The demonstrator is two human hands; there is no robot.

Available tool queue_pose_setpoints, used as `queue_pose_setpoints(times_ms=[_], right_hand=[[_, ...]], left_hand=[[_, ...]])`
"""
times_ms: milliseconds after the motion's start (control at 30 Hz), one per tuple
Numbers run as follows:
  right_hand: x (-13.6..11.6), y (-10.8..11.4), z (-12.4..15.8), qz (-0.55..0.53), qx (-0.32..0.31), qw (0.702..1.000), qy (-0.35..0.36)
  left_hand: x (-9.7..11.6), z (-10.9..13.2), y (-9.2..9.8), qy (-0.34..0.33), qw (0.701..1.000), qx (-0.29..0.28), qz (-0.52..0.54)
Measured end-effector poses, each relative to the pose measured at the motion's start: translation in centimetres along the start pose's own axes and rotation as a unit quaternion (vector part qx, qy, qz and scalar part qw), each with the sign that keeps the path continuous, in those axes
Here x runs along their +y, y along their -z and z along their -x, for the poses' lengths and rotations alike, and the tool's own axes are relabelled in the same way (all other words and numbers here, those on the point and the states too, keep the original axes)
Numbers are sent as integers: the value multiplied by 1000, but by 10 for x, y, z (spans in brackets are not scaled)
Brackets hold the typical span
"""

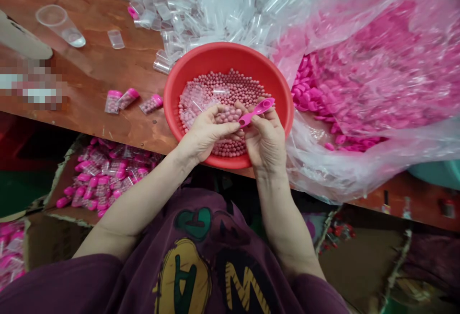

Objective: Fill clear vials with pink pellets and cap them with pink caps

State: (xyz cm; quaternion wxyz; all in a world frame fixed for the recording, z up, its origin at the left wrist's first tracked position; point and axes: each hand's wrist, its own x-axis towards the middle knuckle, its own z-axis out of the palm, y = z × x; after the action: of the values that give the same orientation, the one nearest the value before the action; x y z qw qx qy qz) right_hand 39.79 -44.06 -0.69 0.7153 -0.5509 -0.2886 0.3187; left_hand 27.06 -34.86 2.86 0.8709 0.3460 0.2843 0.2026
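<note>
Pink scoop [257, 110] pinched in the right hand [266, 139] at frame centre, over red bowl [172, 93] of pink beads [233, 86] — long axis lower left to upper right, handle end by the left hand [206, 129], curled alongside, contents not discernible. Clear vials [201, 2] heaped upper centre, pink caps [377, 64] bagged right — on purple garment [143, 275], only a large "A" legible.

right hand [266, 136] — pink scoop [257, 109] | left hand [206, 129] — over red bowl [179, 88]
</note>
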Motion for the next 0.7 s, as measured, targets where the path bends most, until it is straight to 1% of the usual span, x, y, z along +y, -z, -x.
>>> queue_pose_setpoints(times_ms=[67, 100, 133, 167, 200, 233, 267, 300, 333, 367, 400, 467, 500, 633, 667, 700], right_hand=[[6, 1, 4, 16, 7, 999, 31], [7, 2, 6, 43, 15, 997, 61], [6, 5, 8, 83, 26, 991, 102], [3, 7, 10, 137, 36, 979, 148], [-2, 10, 11, 206, 39, 959, 192], [-9, 12, 13, 283, 31, 930, 231], [-17, 14, 14, 359, 12, 896, 261], [-24, 16, 16, 424, -18, 862, 278], [-31, 17, 17, 472, -51, 833, 283], [-35, 18, 18, 499, -82, 816, 279], [-39, 19, 19, 508, -104, 811, 271], [-40, 24, 19, 496, -116, 825, 244], [-40, 27, 18, 485, -105, 836, 233], [-39, 39, 10, 409, -12, 887, 216], [-41, 40, 8, 389, -1, 896, 213], [-43, 39, 6, 375, -3, 903, 211]], left_hand=[[0, 0, 1, -17, 1000, 9, 6], [-1, 0, 1, -22, 1000, 12, 6], [-1, 0, 1, -27, 1000, 15, 4], [-2, -1, 2, -30, 999, 17, 0], [-2, -1, 2, -32, 999, 20, -2], [-2, -1, 2, -34, 999, 23, -3], [-3, -1, 2, -36, 999, 24, -2], [-3, -1, 2, -37, 999, 22, 1], [-3, -1, 2, -37, 999, 17, 3], [-3, 0, 2, -35, 999, 10, 3], [-3, 0, 2, -32, 999, 2, 1], [-1, 0, 1, -22, 1000, -14, -8], [-1, 0, 0, -16, 1000, -21, -14], [3, 1, -2, 6, 999, -43, -25], [4, 1, -2, 12, 999, -47, -22], [4, 1, -2, 16, 998, -51, -17]])
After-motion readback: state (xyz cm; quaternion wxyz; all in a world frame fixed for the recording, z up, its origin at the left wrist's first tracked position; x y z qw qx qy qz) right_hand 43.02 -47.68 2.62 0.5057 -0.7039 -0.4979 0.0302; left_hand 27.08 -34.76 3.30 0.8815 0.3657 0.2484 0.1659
